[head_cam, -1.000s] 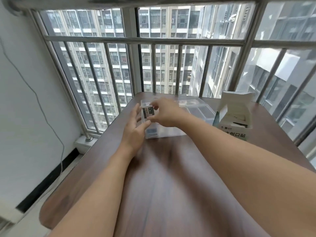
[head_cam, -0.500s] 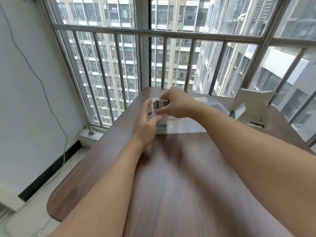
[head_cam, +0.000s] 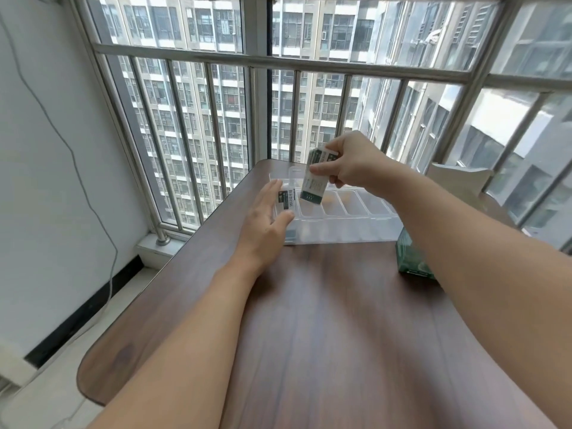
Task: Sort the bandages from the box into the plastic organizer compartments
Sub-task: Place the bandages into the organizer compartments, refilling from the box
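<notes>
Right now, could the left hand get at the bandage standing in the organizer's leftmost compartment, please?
Probably yes. The left hand lies open against the left end of the organizer, fingers right beside that bandage. The right hand holds its bandage stack higher up, so nothing seems to block it.

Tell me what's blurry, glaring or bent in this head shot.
Head view: wide-angle lens bows the window bars and table edges; daylight glares through the right panes; right hand and its bandages are motion-smeared; the clear organizer looks washed out; print on the box is unreadable.
</notes>
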Available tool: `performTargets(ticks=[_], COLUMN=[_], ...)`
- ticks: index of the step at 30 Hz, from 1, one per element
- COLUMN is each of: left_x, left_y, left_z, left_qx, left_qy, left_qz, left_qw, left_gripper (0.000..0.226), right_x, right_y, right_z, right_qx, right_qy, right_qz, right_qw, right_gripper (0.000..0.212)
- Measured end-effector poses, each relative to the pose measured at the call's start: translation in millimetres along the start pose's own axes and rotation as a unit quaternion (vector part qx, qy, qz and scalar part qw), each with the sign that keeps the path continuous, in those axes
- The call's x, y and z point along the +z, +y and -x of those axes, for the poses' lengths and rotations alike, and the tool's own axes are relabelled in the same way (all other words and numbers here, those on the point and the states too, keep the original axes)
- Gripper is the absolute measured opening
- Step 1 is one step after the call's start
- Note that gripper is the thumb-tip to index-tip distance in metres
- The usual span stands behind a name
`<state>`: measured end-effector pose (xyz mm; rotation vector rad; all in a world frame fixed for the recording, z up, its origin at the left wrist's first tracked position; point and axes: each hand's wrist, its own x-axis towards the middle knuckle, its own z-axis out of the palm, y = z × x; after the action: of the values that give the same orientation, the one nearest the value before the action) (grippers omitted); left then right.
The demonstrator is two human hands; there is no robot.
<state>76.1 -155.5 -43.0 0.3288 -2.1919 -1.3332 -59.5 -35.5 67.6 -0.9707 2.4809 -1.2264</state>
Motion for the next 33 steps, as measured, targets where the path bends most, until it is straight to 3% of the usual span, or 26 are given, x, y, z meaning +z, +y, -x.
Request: performTargets(ticks=[7, 11, 13, 17, 22, 26, 33], left_x=[-2, -5, -5, -4, -2, -1, 0], left_y=[3, 1, 3, -1, 2, 5, -1], left_z=[1, -1, -1, -2, -3, -3, -6], left_qx=[-0.035, -0.071, -0.079, -0.09, -0.098, -0.081, -0.075], left_qy=[0.018, 0.014, 0.023, 0.022, 0.014, 0.009, 0.011], left_qz=[0.066, 0.178, 0.204, 0.171, 0.112, 0.098, 0.086], left_qw=[0.997, 0.981, 0.976, 0.981, 0.989, 0.992, 0.993], left_gripper=[0.077, 0.055, 0.054, 0.071, 0.073, 0.07, 0.058], right_x=[-4, 15, 24, 43, 53, 58, 55], right_y=[-18, -17, -11, -4, -4, -5, -5], right_z=[-4, -9, -10, -7, -8, -5, -3], right_qx=[-0.023, -0.007, 0.013, -0.033, -0.085, -0.114, -0.133], right_qy=[-0.027, -0.053, -0.069, -0.063, -0.088, -0.092, -0.083], right_qz=[-0.157, -0.07, -0.057, 0.02, 0.188, 0.332, 0.321], right_qw=[0.987, 0.996, 0.996, 0.997, 0.975, 0.932, 0.934], right_gripper=[0.005, 0.025, 0.027, 0.01, 0.017, 0.06, 0.065])
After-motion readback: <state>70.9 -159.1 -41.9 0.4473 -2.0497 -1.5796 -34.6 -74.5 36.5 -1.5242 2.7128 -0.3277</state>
